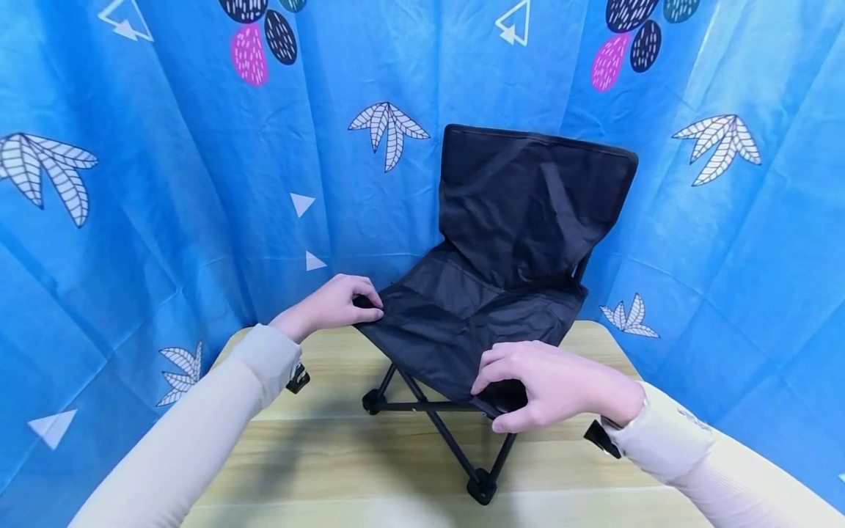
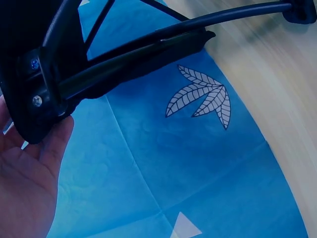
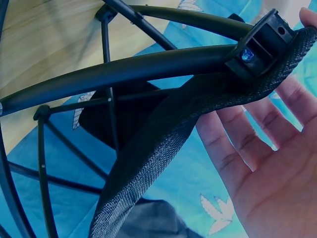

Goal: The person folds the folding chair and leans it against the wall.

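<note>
A black folding chair [image 1: 429,315] stands unfolded, its fabric backrest [image 1: 528,198] upright behind the seat. At the seat's front left corner, my left hand [image 1: 333,302] holds the edge between thumb and fingers. My right hand [image 1: 551,381] grips the front right corner, thumb low and fingers curled over the fabric. The left wrist view shows a plastic corner bracket [image 2: 37,84] with two screws against the left fingers. In the right wrist view, another bracket [image 3: 260,47] joins a tube to the seat fabric [image 3: 158,153], whose edge lies across my right fingers. Some fingertips are hidden.
Crossed black legs [image 1: 449,436] with plastic feet [image 1: 482,485] stand on a light wood-grain table [image 1: 317,477]. A patterned blue curtain [image 1: 198,147] surrounds the table at the back and sides. Small black devices are strapped at both wrists.
</note>
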### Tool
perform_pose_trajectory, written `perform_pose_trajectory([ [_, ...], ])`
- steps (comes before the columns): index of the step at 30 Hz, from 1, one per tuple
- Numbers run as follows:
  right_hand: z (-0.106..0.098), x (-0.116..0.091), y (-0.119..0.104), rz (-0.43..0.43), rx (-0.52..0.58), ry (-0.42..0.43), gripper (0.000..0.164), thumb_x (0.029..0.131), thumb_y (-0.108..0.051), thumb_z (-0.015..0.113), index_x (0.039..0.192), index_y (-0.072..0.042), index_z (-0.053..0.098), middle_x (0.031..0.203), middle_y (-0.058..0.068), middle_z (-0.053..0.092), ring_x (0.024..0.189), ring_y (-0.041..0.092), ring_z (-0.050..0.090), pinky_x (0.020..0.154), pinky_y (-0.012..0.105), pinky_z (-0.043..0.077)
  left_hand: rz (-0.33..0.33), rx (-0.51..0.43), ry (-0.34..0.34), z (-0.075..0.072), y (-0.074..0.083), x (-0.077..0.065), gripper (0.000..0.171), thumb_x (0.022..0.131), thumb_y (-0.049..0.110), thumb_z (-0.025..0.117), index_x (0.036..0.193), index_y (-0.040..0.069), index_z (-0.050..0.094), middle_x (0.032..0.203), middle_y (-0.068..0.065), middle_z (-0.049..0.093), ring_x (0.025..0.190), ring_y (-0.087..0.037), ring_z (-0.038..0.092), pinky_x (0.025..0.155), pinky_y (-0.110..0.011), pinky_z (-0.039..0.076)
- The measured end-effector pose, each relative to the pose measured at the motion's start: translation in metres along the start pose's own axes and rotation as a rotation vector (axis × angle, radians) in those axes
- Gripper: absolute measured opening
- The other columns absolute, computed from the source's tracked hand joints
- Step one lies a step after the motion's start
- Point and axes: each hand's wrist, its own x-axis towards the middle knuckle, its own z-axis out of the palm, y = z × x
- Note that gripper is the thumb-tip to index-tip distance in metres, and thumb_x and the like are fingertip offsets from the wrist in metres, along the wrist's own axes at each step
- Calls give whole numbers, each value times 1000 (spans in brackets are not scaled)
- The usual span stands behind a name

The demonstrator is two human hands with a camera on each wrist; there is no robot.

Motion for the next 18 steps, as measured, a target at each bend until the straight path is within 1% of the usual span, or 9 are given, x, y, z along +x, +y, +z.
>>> perform_pose_trajectory([
  [4,-1,-2,0,14,16,2,32,89,-38,86,119,-27,80,114,-16,67,107,4,62,94,32,58,12,32,-14,-4,3,-6,4,96,17,82,98,16,85,98,4,75,98,-22,67,94,-47,56],
  [9,-2,-3,2,15,21,17,33,88,-38,88,118,-26,79,113,-15,66,104,5,61,90,29,56,39,63,-20,-6,5,-10,4,96,17,81,98,16,84,99,3,75,99,-21,68,95,-48,56],
  [16,-7,-5,5,38,66,-16,32,90,-36,87,119,-25,79,115,-15,67,103,6,61,88,28,55,12,67,-36,-8,10,-17,3,96,21,82,97,18,84,96,6,73,94,-18,66,90,-43,56],
  [18,-8,-7,6,40,72,-21,31,90,-34,87,119,-24,79,115,-14,68,104,6,62,90,29,56,18,69,-36,-8,10,-19,4,96,23,83,96,19,84,94,8,72,92,-17,64,87,-41,56],
])
